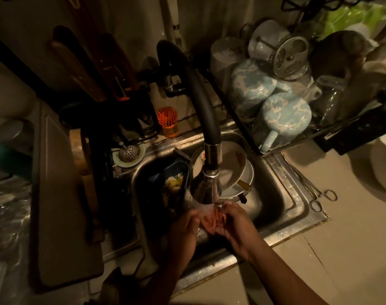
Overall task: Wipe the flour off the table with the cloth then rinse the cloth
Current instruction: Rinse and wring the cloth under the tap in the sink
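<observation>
I am standing at a dim kitchen sink (282,190) and holding both hands together under the running water. My left hand (185,227) and my right hand (233,223) are meeting over the basin, fingers curling inward around a small reddish cloth (210,220), which is sitting bunched between my palms. The light is low, so I cannot tell how much of the cloth is in each hand. Water is pouring onto it from the metal spray head of a black curved faucet (206,186), which is hanging just above my fingers. Behind the faucet, white plates (238,172) are leaning stacked in the basin, and a dark blue container (172,183) holding food scraps is sitting to their left. A dish rack (319,133) is standing on the counter (352,238) to the right of the sink, crowded with blue-and-white mottled mugs (284,119) and glassware. A pair of metal scissors (319,199) is lying on the sink's right rim. An orange brush (167,119) is standing upright behind the sink, a round metal strainer (129,153) is resting near it, and a large cutting board (62,194) is lying to the left.
</observation>
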